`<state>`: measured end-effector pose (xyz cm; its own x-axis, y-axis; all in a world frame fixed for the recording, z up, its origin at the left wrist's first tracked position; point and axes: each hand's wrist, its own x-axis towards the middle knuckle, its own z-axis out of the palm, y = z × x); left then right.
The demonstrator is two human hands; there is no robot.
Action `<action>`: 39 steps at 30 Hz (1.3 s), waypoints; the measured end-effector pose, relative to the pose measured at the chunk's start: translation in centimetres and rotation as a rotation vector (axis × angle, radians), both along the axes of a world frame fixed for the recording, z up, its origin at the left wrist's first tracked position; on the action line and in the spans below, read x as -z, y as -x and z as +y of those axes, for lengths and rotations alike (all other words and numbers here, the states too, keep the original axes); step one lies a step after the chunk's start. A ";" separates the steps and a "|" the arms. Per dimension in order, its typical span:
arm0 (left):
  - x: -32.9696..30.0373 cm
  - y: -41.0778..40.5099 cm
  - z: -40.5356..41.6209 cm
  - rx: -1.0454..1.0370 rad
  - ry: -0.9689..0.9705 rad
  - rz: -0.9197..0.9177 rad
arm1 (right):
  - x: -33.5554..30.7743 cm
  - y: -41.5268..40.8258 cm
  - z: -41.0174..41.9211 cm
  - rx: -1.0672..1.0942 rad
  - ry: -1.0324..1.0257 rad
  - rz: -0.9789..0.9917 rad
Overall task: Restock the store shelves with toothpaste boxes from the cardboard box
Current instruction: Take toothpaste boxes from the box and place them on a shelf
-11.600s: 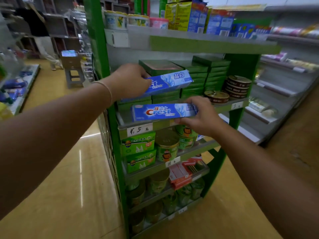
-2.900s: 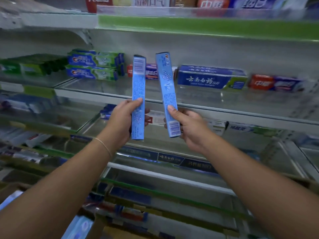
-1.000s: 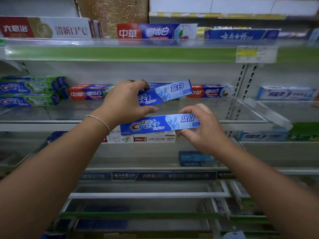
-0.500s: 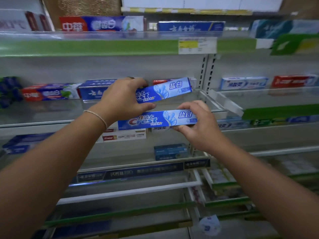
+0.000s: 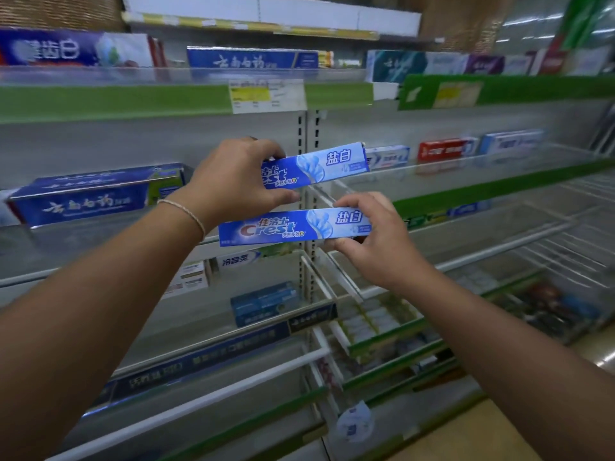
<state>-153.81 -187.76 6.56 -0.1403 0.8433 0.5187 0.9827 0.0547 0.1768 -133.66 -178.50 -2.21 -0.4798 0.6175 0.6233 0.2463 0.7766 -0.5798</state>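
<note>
Two blue Crest toothpaste boxes held lengthwise, in the air before the store shelves, one per hand. Left hand (image 5: 233, 181): fingers over the top edge, thumb under the bottom edge, gripping the left end of the upper Crest box (image 5: 319, 166); box tilts slightly up to the right. Thin bracelet (image 5: 186, 212) on left wrist. Right hand (image 5: 376, 241): fingers and thumb pinch the right end of the lower Crest box (image 5: 286, 227), which lies near level, just below the upper one, not touching it. Both boxes sit in front of the slotted upright (image 5: 307, 134) between two shelf bays. Behind left hand: a dark blue box (image 5: 93, 196) on the clear-fronted shelf. Right bay, same level: white, red and pale blue boxes (image 5: 446, 149), blurred. Green shelf strip (image 5: 113, 101) above carries a yellow price tag (image 5: 266, 94). Lower shelf: teal box (image 5: 264, 304). Cardboard box not in view
</note>
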 end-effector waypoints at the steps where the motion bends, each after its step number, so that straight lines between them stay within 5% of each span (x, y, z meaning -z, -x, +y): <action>1: -0.1 -0.1 0.4 0.017 -0.001 0.001 | 0.0 -0.3 0.1 0.013 0.000 0.003; 23: 0.5 -1.6 7.7 0.235 0.010 -0.003 | -0.1 -3.3 1.1 0.233 0.069 -0.006; 39: 1.1 -10.1 14.9 0.195 0.012 -0.024 | 1.1 -11.4 8.4 0.168 0.133 -0.044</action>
<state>-143.67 -172.84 5.47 0.0142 0.8617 0.5072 0.9705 -0.1340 0.2005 -122.27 -170.09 -3.29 -0.3881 0.7664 0.5118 0.3927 0.6399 -0.6605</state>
